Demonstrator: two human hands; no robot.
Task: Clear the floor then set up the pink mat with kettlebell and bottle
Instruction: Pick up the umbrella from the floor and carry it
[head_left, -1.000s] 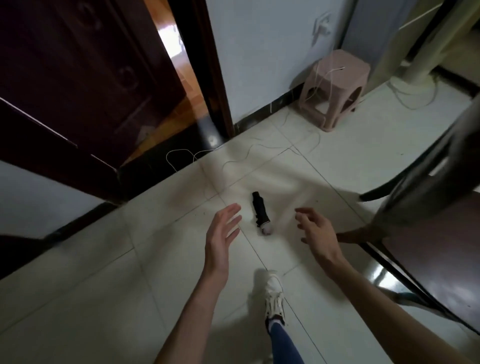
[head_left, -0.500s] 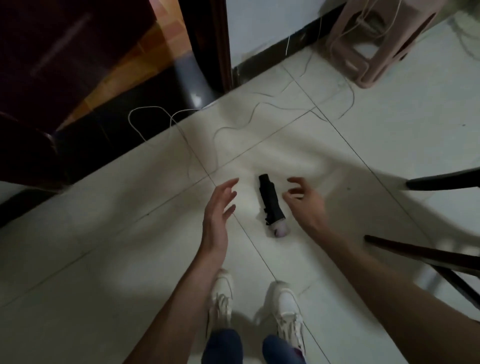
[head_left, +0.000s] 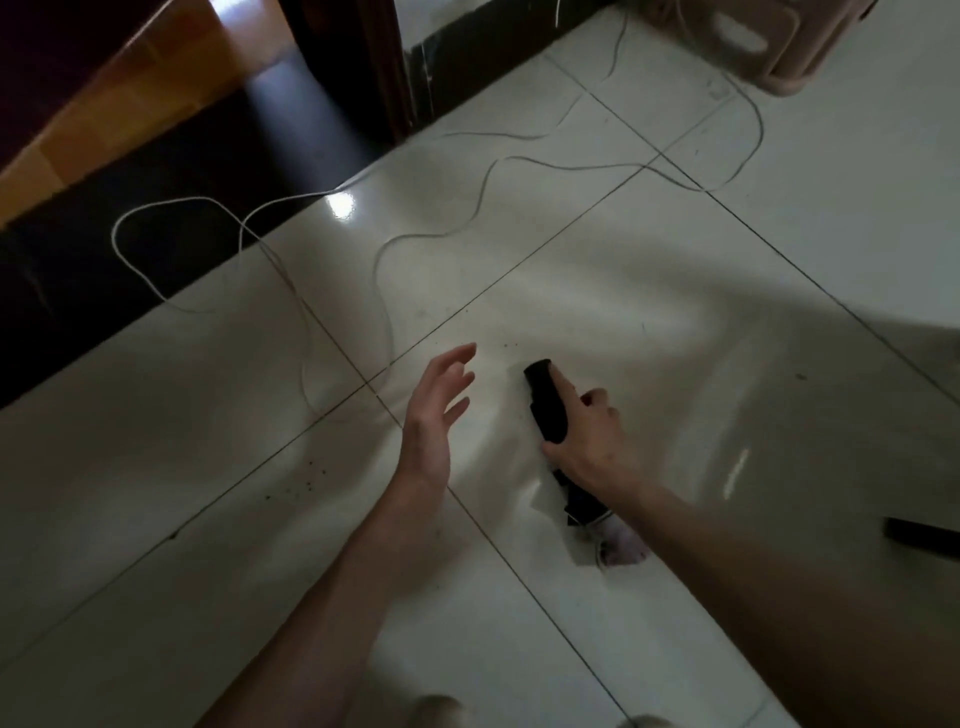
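Right hand (head_left: 587, 441): lowered onto the folded umbrella (head_left: 548, 410), palm over its middle, thumb on the near-left flank, forefinger laid along the top toward the black handle end. Fingers are curling round it, but whether the grasp is complete cannot be told; the umbrella appears to lie on the floor (head_left: 675, 312), not raised. Held mid-length, in my judgement, so that it lifts level.

Left hand (head_left: 434, 415): empty, fingers spread and slightly bent, hovering to the left of the umbrella, apart from it. Probably kept near for balance or to take the other end.

Folded umbrella: black, compact, lying lengthwise away from the person; its pale fabric end shows below the right wrist, nearer the body. This looks like the stray item obstructing the floor, so the step in hand is the clearing.

White cable (head_left: 379, 249): loose loops on the tiles beyond both hands, nearest the left. It may also need moving.

Pink stool (head_left: 769, 47): far beyond the right hand, by the wall.

Pink mat, kettlebell, bottle: not in view; the set-up has not begun.
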